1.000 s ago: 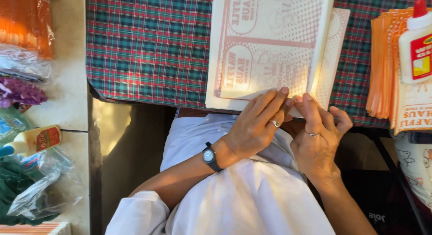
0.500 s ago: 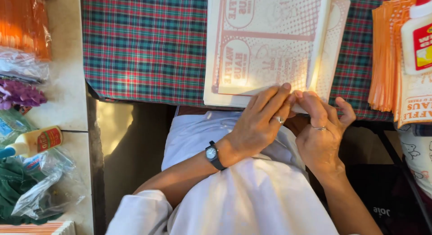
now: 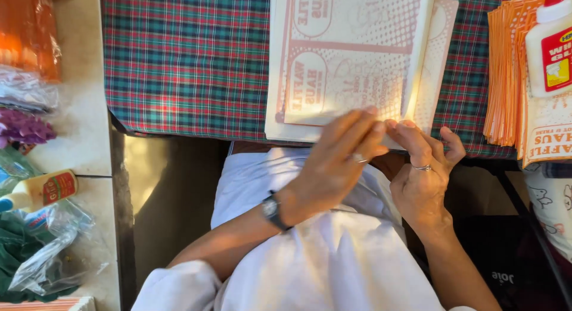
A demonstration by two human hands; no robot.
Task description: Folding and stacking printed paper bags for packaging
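Observation:
A stack of cream printed paper sheets (image 3: 348, 55) lies on a plaid tablecloth (image 3: 185, 61). The top sheet is folded over along its right side. My left hand (image 3: 336, 162), with a ring and a wristwatch, rests its fingertips on the near edge of the stack. My right hand (image 3: 423, 174), also ringed, pinches the near right corner of the folded sheet between thumb and forefinger. Both hands meet at that corner. I wear a white garment.
A pile of orange-edged paper bags (image 3: 506, 72) lies at the right with a white glue bottle (image 3: 551, 43) on it. On the left counter are a small yellow glue bottle (image 3: 42, 189), clear plastic bags (image 3: 53, 251), purple and orange materials.
Both hands have shifted slightly along the near edge of the stack, staying at the folded sheet's corner. The view has drifted a little.

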